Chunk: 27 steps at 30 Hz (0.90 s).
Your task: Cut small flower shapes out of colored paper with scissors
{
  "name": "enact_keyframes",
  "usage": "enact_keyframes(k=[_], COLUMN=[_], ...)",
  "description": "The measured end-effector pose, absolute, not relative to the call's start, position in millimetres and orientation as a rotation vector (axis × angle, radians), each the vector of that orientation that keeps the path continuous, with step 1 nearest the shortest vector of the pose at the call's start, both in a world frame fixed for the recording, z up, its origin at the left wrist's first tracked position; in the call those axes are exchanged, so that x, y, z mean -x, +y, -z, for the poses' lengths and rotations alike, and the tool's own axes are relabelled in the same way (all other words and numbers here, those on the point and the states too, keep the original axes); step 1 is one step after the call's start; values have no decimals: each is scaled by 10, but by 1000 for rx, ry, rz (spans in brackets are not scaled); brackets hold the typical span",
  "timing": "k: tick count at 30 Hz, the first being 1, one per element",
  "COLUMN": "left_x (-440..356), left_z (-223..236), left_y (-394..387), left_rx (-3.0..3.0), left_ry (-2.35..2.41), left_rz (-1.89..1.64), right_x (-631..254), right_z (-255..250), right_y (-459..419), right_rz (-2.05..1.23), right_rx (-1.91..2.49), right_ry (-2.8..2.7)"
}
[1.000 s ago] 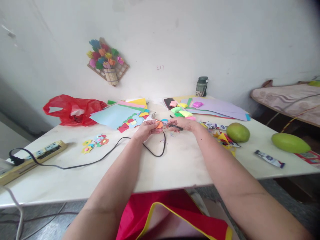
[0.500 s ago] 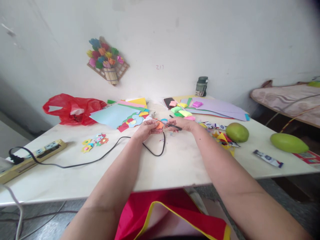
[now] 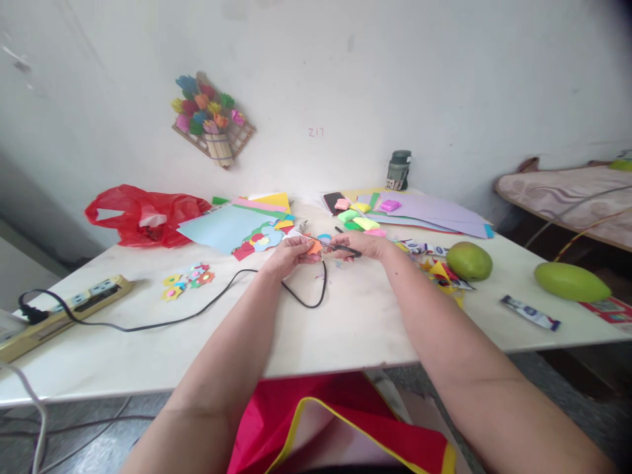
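Note:
Between the thumb and fingers of my left hand [image 3: 292, 255] is a small piece of orange paper [image 3: 314, 247]. My right hand [image 3: 359, 245] grips black-handled scissors [image 3: 349, 250], whose blades reach left to the orange paper. Just beyond the hands lies a blue paper piece [image 3: 324, 237]. A black cable [image 3: 316, 307] loops on the table below my fingers. To the left, several coloured paper cut-outs [image 3: 264, 238] lie at the edge of a light blue sheet [image 3: 217, 227].
Small paper flowers [image 3: 188, 282] lie left, near a power strip [image 3: 93, 296]. A red plastic bag [image 3: 148, 214] sits behind them. Soft clay packs [image 3: 363, 224], purple sheets [image 3: 434, 209] and a dark bottle [image 3: 397, 171] stand back right. Green mangoes [image 3: 469, 261] and a tube [image 3: 530, 313] lie right.
The orange paper and the scissors have shifted very slightly between my hands. Everything else stays where it was.

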<state>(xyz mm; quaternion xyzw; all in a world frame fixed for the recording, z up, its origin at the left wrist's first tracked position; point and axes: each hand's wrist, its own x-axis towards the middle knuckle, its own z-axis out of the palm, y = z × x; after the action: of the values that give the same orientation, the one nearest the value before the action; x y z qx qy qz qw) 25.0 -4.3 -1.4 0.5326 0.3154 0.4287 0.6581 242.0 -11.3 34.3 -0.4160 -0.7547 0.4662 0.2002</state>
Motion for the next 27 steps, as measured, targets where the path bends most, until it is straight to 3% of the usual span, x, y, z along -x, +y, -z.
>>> enact_keyframes(k=[27], left_x=[-259], left_z=[31], left_y=[-30], left_rx=[-1195], left_ry=[723], left_rz=[-1006], right_x=[-2366], right_z=[-395], right_y=[-183], right_rz=[-1282], right_rx=[1178], right_ry=[-2068])
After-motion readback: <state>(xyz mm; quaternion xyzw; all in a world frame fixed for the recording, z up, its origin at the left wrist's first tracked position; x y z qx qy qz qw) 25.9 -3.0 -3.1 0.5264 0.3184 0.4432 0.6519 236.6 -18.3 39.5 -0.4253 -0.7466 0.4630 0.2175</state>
